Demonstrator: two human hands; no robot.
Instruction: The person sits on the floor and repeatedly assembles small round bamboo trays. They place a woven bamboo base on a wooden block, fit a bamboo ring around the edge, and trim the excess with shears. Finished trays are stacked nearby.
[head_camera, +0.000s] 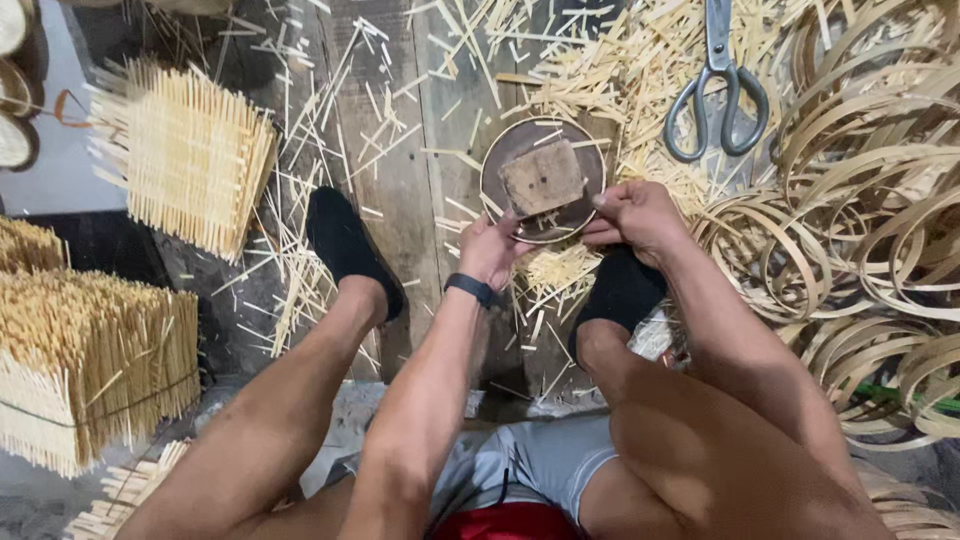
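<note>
Gripping the round wooden disc (543, 180) at its near rim, left hand (490, 250) and right hand (634, 214) both clench it; scissors (718, 95) lie beyond.

No packages, labels, signs or screens anywhere in my view. Nothing printed or wrapped shows in any part of the frame, from upper left to lower right.

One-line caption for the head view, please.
Seated person's left hand and right hand grip a round dark disc with wooden block, scissors and bamboo strips nearby.
</note>
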